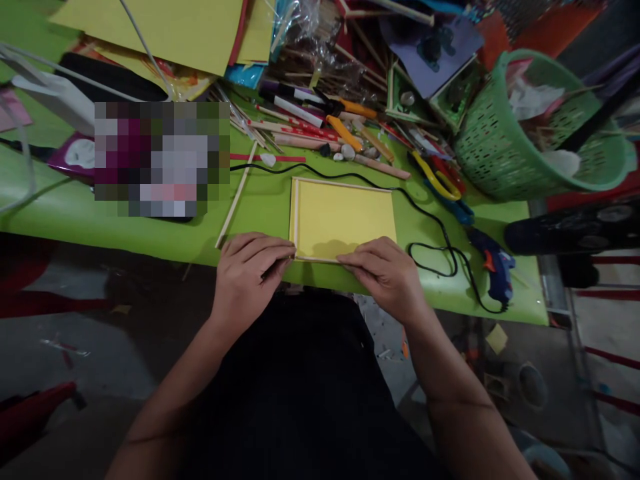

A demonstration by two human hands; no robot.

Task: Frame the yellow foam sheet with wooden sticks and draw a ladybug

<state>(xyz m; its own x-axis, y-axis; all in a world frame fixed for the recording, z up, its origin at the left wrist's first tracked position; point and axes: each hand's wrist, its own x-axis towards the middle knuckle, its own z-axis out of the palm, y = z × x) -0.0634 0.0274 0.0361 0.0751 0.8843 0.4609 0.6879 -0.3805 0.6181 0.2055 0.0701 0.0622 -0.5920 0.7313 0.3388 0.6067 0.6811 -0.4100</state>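
Note:
A yellow sheet of card (345, 217) lies at the table's front edge. Thin wooden sticks run along its far, left and near edges. My left hand (253, 273) has its fingers pinched together at the near left corner, on the end of the near wooden stick (320, 259). Further right along that same stick, my right hand (385, 270) pinches it against the card's edge. My fingers hide part of the stick. A loose wooden stick (236, 197) lies slanted on the table to the left of the card.
A blue glue gun (495, 267) lies right, its black cord (360, 177) looping behind the card. Yellow-handled scissors (440, 180) and a green basket (480, 147) stand beyond. Markers (297, 110), pebbles (347, 152) and yellow paper (165, 33) crowd the green table's (200, 233) back.

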